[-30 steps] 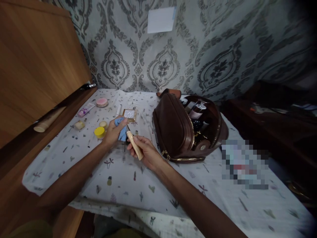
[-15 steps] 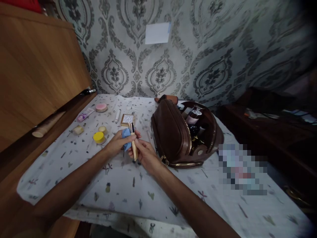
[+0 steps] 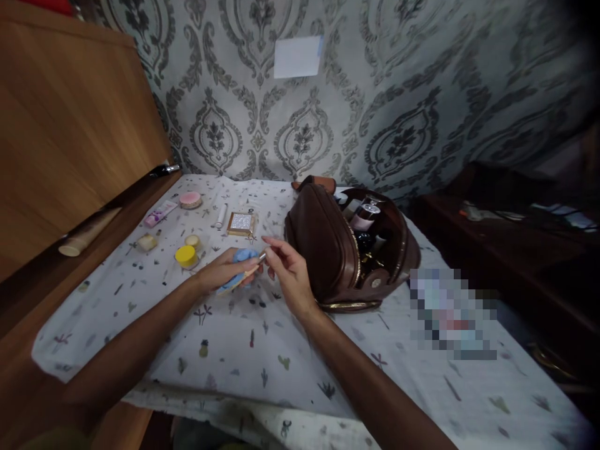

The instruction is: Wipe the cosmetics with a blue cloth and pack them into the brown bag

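Note:
My left hand [image 3: 229, 270] is closed around a crumpled blue cloth [image 3: 244, 255], which wraps part of a slim beige cosmetic tube [image 3: 239, 279]. The tube slants up to the right, and its narrow silvery end sticks out of the cloth. At that end, the thumb and fingertips of my right hand [image 3: 288, 269] pinch it. Just beyond my hands lies a square glittery compact [image 3: 241, 223] with a gold rim. Beside my right hand stands an open brown leather cosmetic bag [image 3: 323, 250], holding several bottles, one of them pinkish [image 3: 365, 217].
Left of my hands lie a yellow-lidded jar [image 3: 186, 255], a small cream-coloured jar [image 3: 192, 241], a pink round case [image 3: 190, 200], a purple-and-white tube [image 3: 160, 214] and a white stick [image 3: 222, 215]. A wooden cabinet [image 3: 84, 112] borders the left side. A blurred-out item [image 3: 452, 315] lies at right.
The tube has turned from nearly upright to slanting, its silvery end now toward the right. My right hand has shifted up and right from the tube's lower part to that end.

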Demonstrator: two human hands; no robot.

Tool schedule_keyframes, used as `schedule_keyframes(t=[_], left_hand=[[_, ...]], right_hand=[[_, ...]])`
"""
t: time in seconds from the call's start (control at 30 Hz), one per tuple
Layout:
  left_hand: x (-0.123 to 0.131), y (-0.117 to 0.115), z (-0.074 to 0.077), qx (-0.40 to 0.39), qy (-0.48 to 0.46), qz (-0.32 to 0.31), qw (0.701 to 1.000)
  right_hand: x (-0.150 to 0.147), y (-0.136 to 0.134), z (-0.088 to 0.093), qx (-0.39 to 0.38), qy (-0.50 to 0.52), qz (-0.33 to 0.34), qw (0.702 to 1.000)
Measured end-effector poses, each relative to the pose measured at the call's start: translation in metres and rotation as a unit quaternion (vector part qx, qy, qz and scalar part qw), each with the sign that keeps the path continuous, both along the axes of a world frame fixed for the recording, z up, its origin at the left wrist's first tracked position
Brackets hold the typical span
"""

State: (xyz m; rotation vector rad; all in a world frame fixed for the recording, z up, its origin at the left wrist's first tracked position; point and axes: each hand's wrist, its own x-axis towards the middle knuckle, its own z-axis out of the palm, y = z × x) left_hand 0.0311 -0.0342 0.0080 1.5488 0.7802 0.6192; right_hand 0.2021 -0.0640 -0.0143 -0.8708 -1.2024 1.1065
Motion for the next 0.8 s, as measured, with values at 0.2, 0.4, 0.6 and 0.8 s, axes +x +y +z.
schedule_keyframes(t=[0.2,0.4,0.6,0.8], left_hand=[[-0.010,0.006,-0.001,-0.016,0.015,-0.085,0.996],[-0.019,0.008,0.006,-0.080,0.019,-0.156,0.984],[-0.036,0.016,0.014,-0.079,0.060,-0.181,0.978],[-0.055,0.028,0.015,0.018,0.101,-0.191,0.976]], right_hand=[[0.000,-0.003,0.005,0.015,0.003,0.036,0.999],[0.007,0.000,0.014,0.049,0.037,-0.069,0.996],[0.004,-0.006,0.019,0.054,0.069,-0.061,0.994],[0.004,-0.023,0.033,0.108,0.006,0.035,0.993]])
